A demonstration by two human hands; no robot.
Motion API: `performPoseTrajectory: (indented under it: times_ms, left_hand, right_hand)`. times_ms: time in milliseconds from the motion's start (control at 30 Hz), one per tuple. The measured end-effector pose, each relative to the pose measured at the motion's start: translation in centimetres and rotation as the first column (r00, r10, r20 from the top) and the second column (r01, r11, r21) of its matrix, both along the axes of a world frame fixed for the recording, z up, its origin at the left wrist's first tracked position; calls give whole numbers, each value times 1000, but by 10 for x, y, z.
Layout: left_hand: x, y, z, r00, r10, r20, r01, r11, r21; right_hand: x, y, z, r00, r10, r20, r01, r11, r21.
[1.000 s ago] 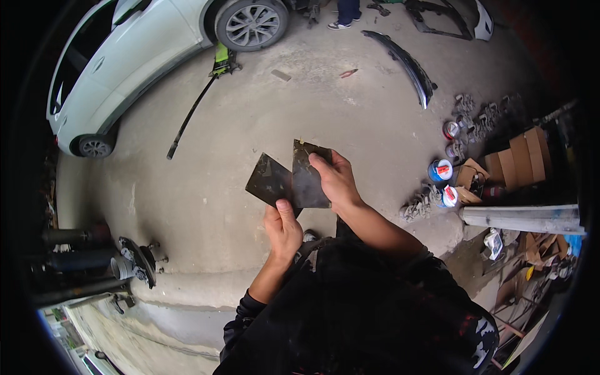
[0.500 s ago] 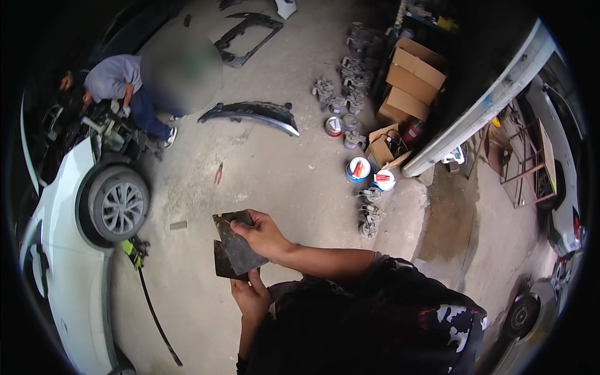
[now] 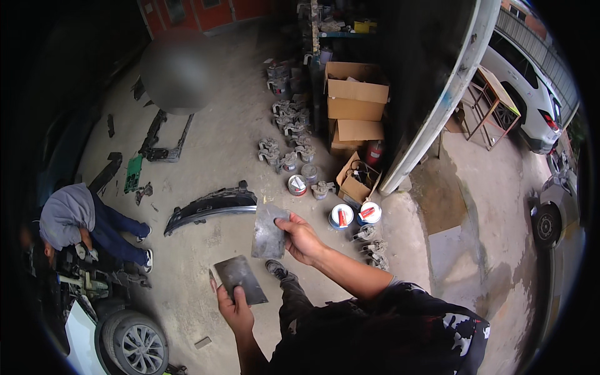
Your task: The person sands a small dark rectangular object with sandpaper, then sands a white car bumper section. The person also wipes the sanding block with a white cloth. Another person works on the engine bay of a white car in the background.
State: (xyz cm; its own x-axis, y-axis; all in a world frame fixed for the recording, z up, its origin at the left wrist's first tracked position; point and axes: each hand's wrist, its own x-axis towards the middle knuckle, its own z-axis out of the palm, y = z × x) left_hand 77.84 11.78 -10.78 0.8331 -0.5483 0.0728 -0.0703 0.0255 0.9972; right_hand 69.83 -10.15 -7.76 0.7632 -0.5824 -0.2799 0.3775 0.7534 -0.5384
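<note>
My left hand (image 3: 236, 314) is closed on the lower edge of a thin, dark grey rectangular plate (image 3: 242, 274), its thumb on the upper face. In my right hand (image 3: 303, 240) is a second thin rectangular plate (image 3: 267, 230), grey and smudged, gripped by its right side between thumb and fingers. The two plates are apart, the right one higher and farther out. Both have scuffed, stained faces, like filler spreaders.
A curved car body panel (image 3: 209, 209) lies on the floor ahead. To the right stand white-lidded tins (image 3: 342, 215), stacked cardboard boxes (image 3: 356, 103) and a slanting post (image 3: 437, 106). A bent-over person (image 3: 69, 219) works at a car front at left, near its wheel (image 3: 140, 344).
The two plates, overlapping before, are now separated, my right hand moving up and right with its plate. My view has turned to the right, and one shoe now shows below.
</note>
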Motion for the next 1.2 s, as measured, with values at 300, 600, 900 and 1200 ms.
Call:
performPoseTrajectory:
  times_ms: [300, 600, 900, 1200]
  left_hand:
    - [190, -174, 19, 954, -233, 188, 220, 972, 87]
    - [320, -291, 20, 957, -164, 240, 129, 980, 155]
    - [381, -425, -8, 855, -319, 409, 181, 923, 341]
    - [468, -563, -18, 906, -279, 319, 138, 906, 399]
  right_hand:
    - [119, -104, 8, 983, 118, -141, -171, 867, -467]
    - [210, -192, 6, 795, -265, -545, -189, 745, -639]
    - [335, -332, -59, 403, -456, -793, -777, 287, -560]
    - [418, -481, -102, 611, -339, -716, -481, 559, -675]
